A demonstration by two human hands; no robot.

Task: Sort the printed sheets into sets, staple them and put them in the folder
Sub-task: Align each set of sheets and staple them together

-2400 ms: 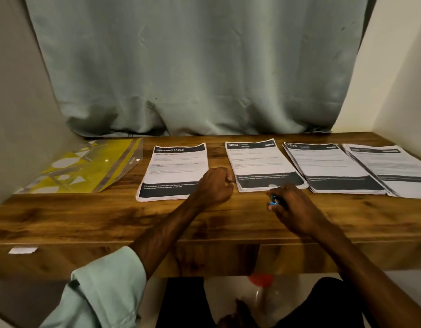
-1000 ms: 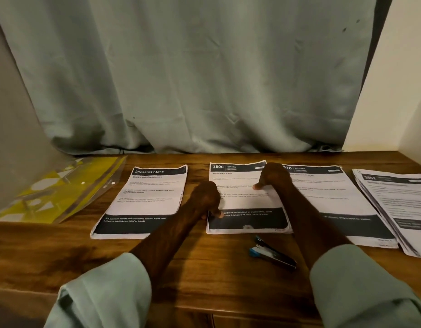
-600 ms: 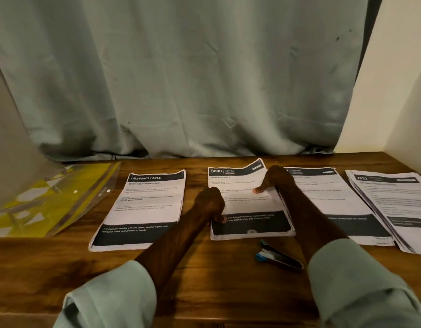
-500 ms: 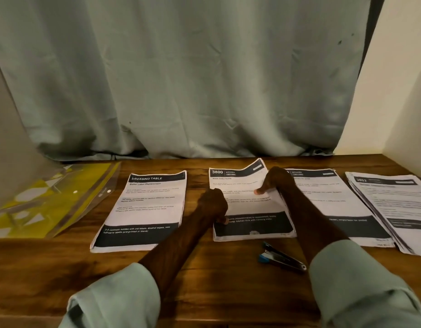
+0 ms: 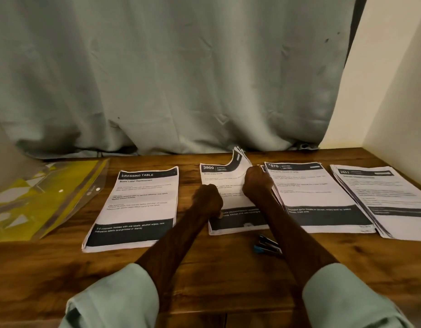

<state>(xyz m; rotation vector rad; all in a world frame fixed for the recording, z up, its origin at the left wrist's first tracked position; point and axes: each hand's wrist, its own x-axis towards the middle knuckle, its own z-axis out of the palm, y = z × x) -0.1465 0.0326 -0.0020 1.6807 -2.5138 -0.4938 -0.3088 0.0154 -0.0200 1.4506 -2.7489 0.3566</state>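
Observation:
Several stacks of printed sheets lie in a row on the wooden desk (image 5: 204, 275). The middle stack, headed 3800 (image 5: 230, 200), has its far right corner curled upward. My right hand (image 5: 258, 183) grips that stack's right edge and lifts it. My left hand (image 5: 208, 201) is curled, its thumb pressing the stack's left edge. A blue and black stapler (image 5: 267, 246) lies on the desk in front of this stack, beside my right forearm. The yellow clear folder (image 5: 41, 200) lies at the far left.
A "Dressing Table" stack (image 5: 136, 207) lies left of the middle one. Two more stacks, headed 1870 (image 5: 320, 197) and 2652 (image 5: 384, 197), lie to the right. A grey curtain (image 5: 171, 74) hangs behind the desk, and a cream wall (image 5: 398, 91) closes the right side.
My right hand put the stapler down on the desk and went to the 3800 stack. Since half a second ago it has lifted the stack's far right corner higher.

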